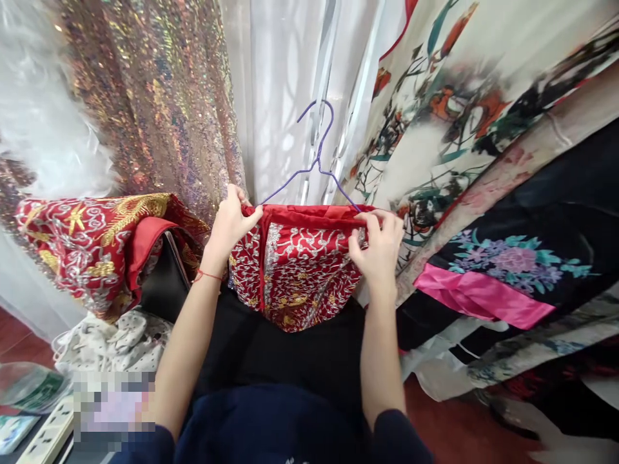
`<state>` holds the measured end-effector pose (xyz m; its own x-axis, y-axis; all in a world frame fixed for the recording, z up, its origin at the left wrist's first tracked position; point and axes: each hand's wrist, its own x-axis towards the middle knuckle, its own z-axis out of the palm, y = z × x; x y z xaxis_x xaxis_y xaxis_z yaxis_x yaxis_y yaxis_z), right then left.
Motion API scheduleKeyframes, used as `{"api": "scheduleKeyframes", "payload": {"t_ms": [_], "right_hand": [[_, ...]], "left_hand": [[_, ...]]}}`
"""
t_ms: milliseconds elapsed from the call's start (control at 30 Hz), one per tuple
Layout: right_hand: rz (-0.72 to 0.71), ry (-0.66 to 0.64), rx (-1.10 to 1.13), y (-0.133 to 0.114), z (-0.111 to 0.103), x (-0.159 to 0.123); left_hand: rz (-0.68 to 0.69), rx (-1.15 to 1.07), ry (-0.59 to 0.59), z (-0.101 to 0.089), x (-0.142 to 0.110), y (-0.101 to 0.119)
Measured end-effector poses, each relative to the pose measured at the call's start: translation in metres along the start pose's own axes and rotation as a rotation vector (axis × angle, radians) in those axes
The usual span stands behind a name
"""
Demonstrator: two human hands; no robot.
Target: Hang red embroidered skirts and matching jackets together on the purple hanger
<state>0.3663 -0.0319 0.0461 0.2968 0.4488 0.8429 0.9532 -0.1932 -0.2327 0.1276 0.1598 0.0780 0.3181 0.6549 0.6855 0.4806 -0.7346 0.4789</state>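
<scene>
A red skirt [309, 270] with silver and gold embroidery hangs in front of me, its plain red waistband uppermost. Inside the waistband sits a purple wire hanger [319, 161]; its hook and sloping shoulders show above the cloth, the rest is hidden. At the left end of the band my left hand [232, 225] pinches the cloth, thumb along the top edge by the hanger. My right hand [380, 241] grips the right end, fingers curled over the band near the other hanger shoulder.
A matching red embroidered garment [97, 248] lies at left over something black. Below it are polka-dot cloth [116, 341] and a power strip [51, 428]. Sequined fabric [159, 96], white feathers [53, 109], floral cloth [435, 116] and a black garment with pink band [483, 293] hang around.
</scene>
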Motion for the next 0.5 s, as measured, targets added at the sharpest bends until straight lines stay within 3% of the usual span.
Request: {"api": "scheduleKeyframes", "payload": {"t_ms": [100,233,333,500], "right_hand": [[-0.139,-0.128,-0.238,0.04,-0.01,0.02],[-0.289,-0.255,-0.252,0.075,-0.008,0.029],[-0.337,-0.22,-0.227,0.082,-0.008,0.03],[-0.284,-0.177,-0.059,0.078,-0.014,0.026]], "left_hand": [[-0.102,0.165,-0.029,-0.002,0.002,-0.003],[-0.162,0.253,-0.008,-0.001,0.001,-0.008],[-0.223,0.293,0.025,0.002,0.002,-0.014],[-0.229,0.246,0.046,-0.001,0.008,-0.03]]}}
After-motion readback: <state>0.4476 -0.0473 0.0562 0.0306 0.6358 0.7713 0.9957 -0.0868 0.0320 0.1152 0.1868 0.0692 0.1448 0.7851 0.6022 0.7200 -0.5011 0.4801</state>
